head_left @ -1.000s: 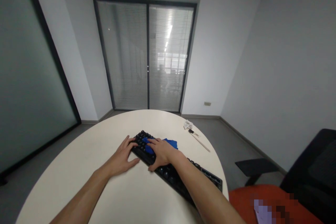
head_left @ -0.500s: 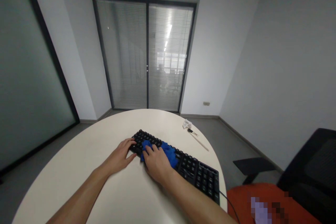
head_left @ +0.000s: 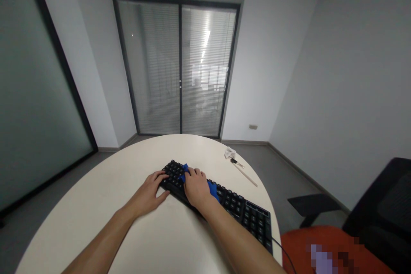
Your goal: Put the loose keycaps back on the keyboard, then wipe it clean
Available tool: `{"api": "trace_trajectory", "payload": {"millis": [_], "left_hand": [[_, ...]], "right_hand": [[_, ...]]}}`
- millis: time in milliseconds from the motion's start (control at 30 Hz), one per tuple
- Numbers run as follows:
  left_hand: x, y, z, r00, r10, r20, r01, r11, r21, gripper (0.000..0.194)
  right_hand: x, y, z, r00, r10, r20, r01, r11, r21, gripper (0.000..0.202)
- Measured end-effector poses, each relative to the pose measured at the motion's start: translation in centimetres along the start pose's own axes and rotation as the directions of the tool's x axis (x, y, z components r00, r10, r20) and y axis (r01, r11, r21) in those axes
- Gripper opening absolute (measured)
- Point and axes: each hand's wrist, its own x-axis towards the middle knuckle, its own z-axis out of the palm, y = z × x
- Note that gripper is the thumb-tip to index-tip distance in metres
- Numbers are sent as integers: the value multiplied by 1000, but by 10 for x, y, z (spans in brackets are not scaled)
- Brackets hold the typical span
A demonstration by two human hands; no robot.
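Note:
A black keyboard lies slantwise on the round pale table, its far-left end higher in view than its near-right end. At the left end is my left hand, fingers on the edge keys and thumb by the front edge, gripping it. My right hand presses a crumpled blue cloth onto the keys left of the middle. Only bits of the cloth show past the fingers and beside the wrist; the rest is under the palm.
Near the table's right edge lie a crumpled white tissue and a thin brush with a dark head. The keyboard's cable runs over the right edge. An orange-seated chair stands at the right.
My right hand has slid the blue cloth up across the keys, away from me and slightly right, and now covers more of it. The left hand stays at the keyboard's end.

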Motion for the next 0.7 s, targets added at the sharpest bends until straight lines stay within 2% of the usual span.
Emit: {"api": "trace_trajectory", "payload": {"millis": [133, 300, 467, 600, 700], "left_hand": [[1, 2, 0, 1000, -18, -7, 17, 1000, -18, 46], [2, 6, -1, 998, -54, -11, 53, 998, -25, 47], [2, 7, -2, 997, -73, -15, 73, 997, -31, 48], [3, 5, -2, 997, -76, -10, 75, 996, -39, 44], [3, 5, -3, 997, -82, -3, 82, 996, -33, 43]], "right_hand": [[12, 0, 5, 999, -45, 13, 45, 999, 12, 32], [14, -6, 3, 1000, -14, 17, 14, 1000, 9, 33], [-4, -21, 3, 997, -63, 39, 62, 998, 24, 33], [-24, -31, 3, 981, -188, 57, 183, 980, 78, 31], [-27, -30, -1, 967, -241, 77, 232, 966, 112, 30]]}}
